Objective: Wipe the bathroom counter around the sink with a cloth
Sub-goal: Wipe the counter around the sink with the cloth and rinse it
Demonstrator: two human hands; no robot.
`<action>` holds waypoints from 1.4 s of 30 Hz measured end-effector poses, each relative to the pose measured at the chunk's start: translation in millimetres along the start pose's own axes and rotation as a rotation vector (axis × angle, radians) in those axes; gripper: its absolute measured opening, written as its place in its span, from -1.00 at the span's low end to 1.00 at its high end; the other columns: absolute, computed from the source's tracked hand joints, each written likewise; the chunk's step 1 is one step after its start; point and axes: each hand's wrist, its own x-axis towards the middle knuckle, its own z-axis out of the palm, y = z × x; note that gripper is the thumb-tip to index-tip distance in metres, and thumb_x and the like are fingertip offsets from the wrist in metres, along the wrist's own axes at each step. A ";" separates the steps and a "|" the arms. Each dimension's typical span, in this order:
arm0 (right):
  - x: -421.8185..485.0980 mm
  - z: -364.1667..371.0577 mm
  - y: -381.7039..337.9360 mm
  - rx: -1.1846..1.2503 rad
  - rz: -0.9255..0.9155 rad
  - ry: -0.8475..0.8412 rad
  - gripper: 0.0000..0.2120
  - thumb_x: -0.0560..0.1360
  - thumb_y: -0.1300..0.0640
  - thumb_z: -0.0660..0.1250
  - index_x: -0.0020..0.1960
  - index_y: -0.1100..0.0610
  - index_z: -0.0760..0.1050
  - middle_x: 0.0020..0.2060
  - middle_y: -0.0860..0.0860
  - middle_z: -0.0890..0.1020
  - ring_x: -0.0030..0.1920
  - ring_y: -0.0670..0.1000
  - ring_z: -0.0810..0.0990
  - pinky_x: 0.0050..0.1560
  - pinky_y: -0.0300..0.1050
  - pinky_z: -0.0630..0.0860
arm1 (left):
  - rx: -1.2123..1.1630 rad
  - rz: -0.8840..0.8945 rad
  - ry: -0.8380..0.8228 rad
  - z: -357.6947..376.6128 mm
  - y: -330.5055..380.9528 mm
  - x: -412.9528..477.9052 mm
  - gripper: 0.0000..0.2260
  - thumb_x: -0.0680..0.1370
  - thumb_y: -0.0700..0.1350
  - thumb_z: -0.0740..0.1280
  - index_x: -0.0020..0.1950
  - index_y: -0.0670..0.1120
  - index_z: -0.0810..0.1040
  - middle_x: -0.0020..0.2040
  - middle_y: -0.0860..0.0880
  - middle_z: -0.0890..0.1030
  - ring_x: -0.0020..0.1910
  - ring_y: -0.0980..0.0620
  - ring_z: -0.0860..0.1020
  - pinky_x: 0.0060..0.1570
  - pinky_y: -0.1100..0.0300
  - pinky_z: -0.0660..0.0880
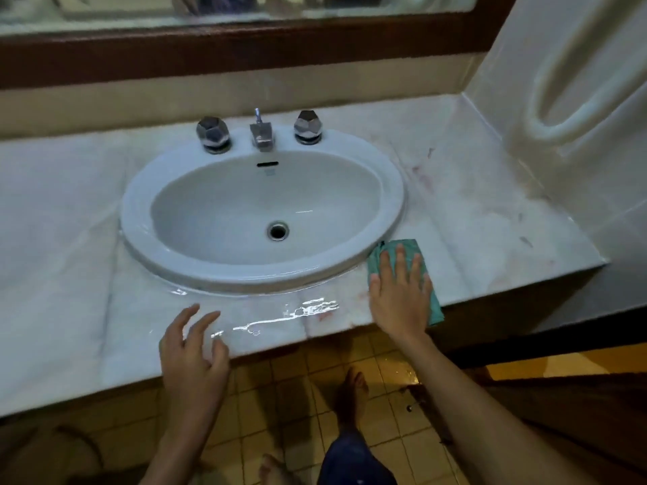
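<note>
- Right hand (399, 295) is laid flat on a green cloth (409, 246), fingers straight and spread out. It's pressing down on the cloth, not grabbing it.
- The cloth sits on the counter (472, 222) at the front right of the sink (392, 190), with its left edge right up against the sink rim. A bit of it sticks out past the fingertips, and another bit shows under the heel of the hand near the counter's front edge.
- Left hand (192, 355) has nothing in it. The fingers are loosely curled and relaxed, over the front edge of the counter below the sink. Can't tell whether it's actually touching the surface.
- The counter is pale marble-looking stone. There's a shiny streak of water (297, 315) along the front, between the two hands.
- To the right of the sink there are some faint reddish smudges (423, 180) on the stone, well apart from the cloth.
- The sink is a white oval set into the counter, with the drain (278, 230) near the bottom of the bowl.
- At the back of the rim is a chrome faucet (261, 133) with a faceted knob on each side, left knob (212, 134) and right knob (307, 127).
- Behind it all is a dark wooden mirror frame (245, 50), and a pale wall (577, 99) closes off the right end of the counter.
- Below the counter you can see yellowish floor tiles (290, 390) and a bare foot (350, 390).
</note>
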 end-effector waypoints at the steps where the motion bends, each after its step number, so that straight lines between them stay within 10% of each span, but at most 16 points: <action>1: -13.1 4.1 -12.6 -0.005 -0.015 0.005 -0.42 0.60 -0.16 -0.20 0.57 0.01 -0.12 0.57 0.05 -0.08 0.55 0.14 -0.18 0.50 0.16 -0.13 | 0.018 -0.043 0.040 -12.2 -17.8 -8.4 -0.65 0.44 -0.16 0.25 0.19 -0.17 0.60 0.33 -0.17 0.47 0.29 -0.21 0.39 0.24 0.07 0.27; 15: -131.1 55.6 -224.7 -0.013 -0.591 -0.137 -0.45 0.64 -0.14 -0.14 0.55 -0.11 -0.27 0.54 -0.05 -0.25 0.51 0.05 -0.35 0.48 0.07 -0.30 | 0.241 -0.485 0.182 -126.8 -196.6 3.4 -0.57 0.59 -0.06 0.22 0.46 -0.07 0.31 0.57 -0.09 0.12 0.53 -0.21 0.05 0.36 -0.32 0.11; 20: -100.9 42.2 -203.7 -0.095 -0.808 -0.184 -0.47 0.59 -0.22 -0.23 0.54 -0.21 -0.20 0.54 -0.15 -0.20 0.53 -0.04 -0.30 0.51 0.04 -0.05 | 0.234 -0.590 0.138 -151.1 -234.8 34.6 -0.40 0.61 0.09 0.14 0.57 -0.05 -0.01 0.61 -0.07 -0.07 0.57 -0.14 -0.12 0.45 -0.25 -0.05; 32: -86.7 67.1 -337.4 -0.057 -0.711 -0.125 -0.42 0.60 -0.12 -0.10 0.56 -0.10 -0.24 0.56 0.00 -0.20 0.54 0.07 -0.27 0.49 0.06 -0.23 | 0.305 -0.557 0.084 -144.0 -248.3 32.4 -0.37 0.57 0.26 -0.06 0.57 -0.03 0.07 0.61 -0.11 -0.09 0.57 -0.16 -0.17 0.41 -0.27 0.05; 42: 24.0 84.4 -500.9 0.038 -0.553 -0.103 -0.41 0.58 -0.08 -0.03 0.57 0.03 -0.05 0.57 0.11 -0.04 0.54 0.21 -0.10 0.50 0.16 -0.11 | 0.346 -0.608 0.141 -173.8 -247.5 42.0 -0.44 0.48 0.28 0.02 0.36 0.05 0.45 0.49 -0.04 0.30 0.43 -0.18 0.21 0.28 -0.24 0.17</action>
